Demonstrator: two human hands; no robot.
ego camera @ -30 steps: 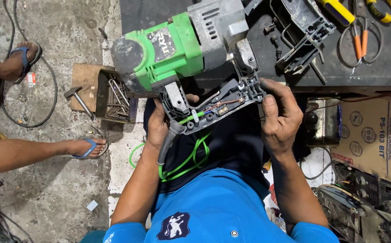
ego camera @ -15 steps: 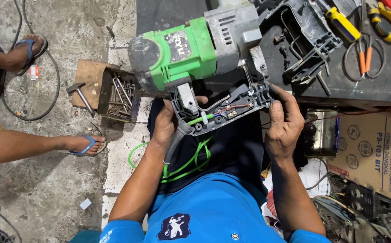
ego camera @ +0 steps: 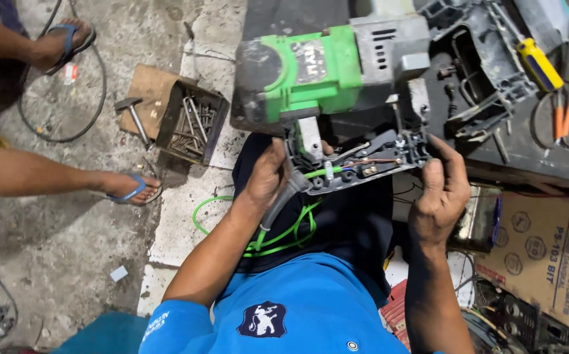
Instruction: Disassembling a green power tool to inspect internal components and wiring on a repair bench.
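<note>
Left hand (ego camera: 268,174): closed around the grey cable sleeve (ego camera: 279,204) where it enters the opened grey plastic tool handle (ego camera: 363,164).
Right hand (ego camera: 443,190): grips the far end of that handle, fingers curled over its edge.
Green cable (ego camera: 284,236): loops over the dark lap below the handle.
Green and grey power tool (ego camera: 327,72): lies across the lap and the edge of the dark workbench (ego camera: 527,151), handle shell open with wires showing.
Workbench items: yellow-handled screwdriver (ego camera: 539,63), orange-handled pliers (ego camera: 563,111).
Floor, left: small box of nails (ego camera: 191,124), hammer (ego camera: 134,117), another person's sandalled foot (ego camera: 127,187).
</note>
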